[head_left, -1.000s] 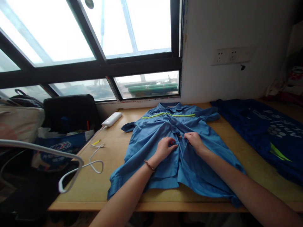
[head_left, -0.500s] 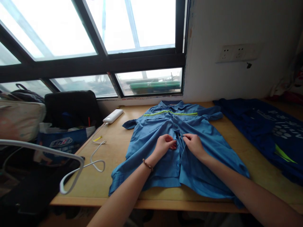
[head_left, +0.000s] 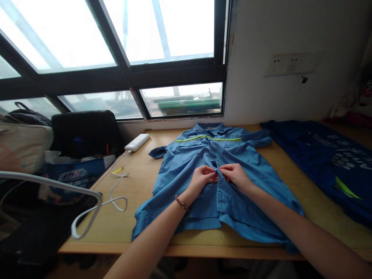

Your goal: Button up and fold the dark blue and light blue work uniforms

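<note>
A blue short-sleeved work shirt (head_left: 186,190) with a yellow-green stripe across its chest lies front up on the wooden table, collar toward the wall. At the middle of its front placket, my left hand (head_left: 203,178) pinches one edge between thumb and fingers. My right hand (head_left: 236,176) is closed on the opposite edge, and the fingertips of both hands nearly meet there. Below the hands the two front edges hang loose and partly overlap. Any button under my fingertips is hidden. A beaded bracelet circles my left wrist.
On the right of the table (head_left: 116,228) lies a dark blue garment (head_left: 308,155) with white print. A white power bank (head_left: 137,142) with a looping white cable (head_left: 118,199) is at the left. Bags and a black chair (head_left: 87,131) stand beyond the left edge.
My right hand has moved left, bringing its shirt edge up against the one in my left hand. The gap between the two edges at the fingertips has closed.
</note>
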The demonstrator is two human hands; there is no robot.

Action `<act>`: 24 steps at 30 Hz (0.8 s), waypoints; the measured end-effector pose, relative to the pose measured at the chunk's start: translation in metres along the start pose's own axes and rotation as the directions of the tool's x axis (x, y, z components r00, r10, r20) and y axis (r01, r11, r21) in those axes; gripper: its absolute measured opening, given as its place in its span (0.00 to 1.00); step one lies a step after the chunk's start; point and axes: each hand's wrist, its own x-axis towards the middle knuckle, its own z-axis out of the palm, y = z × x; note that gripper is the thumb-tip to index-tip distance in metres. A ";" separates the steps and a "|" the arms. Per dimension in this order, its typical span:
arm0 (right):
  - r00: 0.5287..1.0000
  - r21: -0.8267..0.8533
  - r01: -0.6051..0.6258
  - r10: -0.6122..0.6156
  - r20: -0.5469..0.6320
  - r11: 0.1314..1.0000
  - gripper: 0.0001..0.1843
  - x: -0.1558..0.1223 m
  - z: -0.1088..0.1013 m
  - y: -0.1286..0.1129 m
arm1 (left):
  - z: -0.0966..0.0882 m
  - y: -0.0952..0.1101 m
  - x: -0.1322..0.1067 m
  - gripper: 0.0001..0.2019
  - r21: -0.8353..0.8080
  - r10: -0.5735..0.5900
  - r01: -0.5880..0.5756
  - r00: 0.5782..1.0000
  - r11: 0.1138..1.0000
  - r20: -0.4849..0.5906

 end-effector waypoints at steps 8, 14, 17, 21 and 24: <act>0.960 -0.497 0.199 -0.270 -0.074 0.844 0.09 -0.003 0.002 0.005 | 0.005 -0.001 -0.002 0.14 0.015 0.014 -0.013 1.000 1.000 -0.025; 0.959 -0.583 0.217 -0.282 -0.022 0.783 0.06 -0.008 0.006 0.003 | 0.005 -0.010 0.001 0.18 -0.044 0.033 -0.036 0.997 0.998 -0.065; 0.963 -0.585 0.219 -0.269 0.002 0.780 0.07 -0.009 0.007 0.001 | 0.003 -0.014 0.003 0.19 -0.116 0.000 -0.009 0.997 0.993 -0.078; 0.962 -0.581 0.232 -0.273 0.017 0.780 0.08 -0.010 0.009 0.000 | 0.003 -0.014 0.004 0.19 -0.144 -0.014 0.001 0.996 0.990 -0.089; 0.960 -0.573 0.239 -0.280 0.018 0.784 0.10 -0.011 0.010 0.000 | 0.004 -0.012 0.003 0.20 -0.149 -0.009 -0.004 0.997 0.989 -0.083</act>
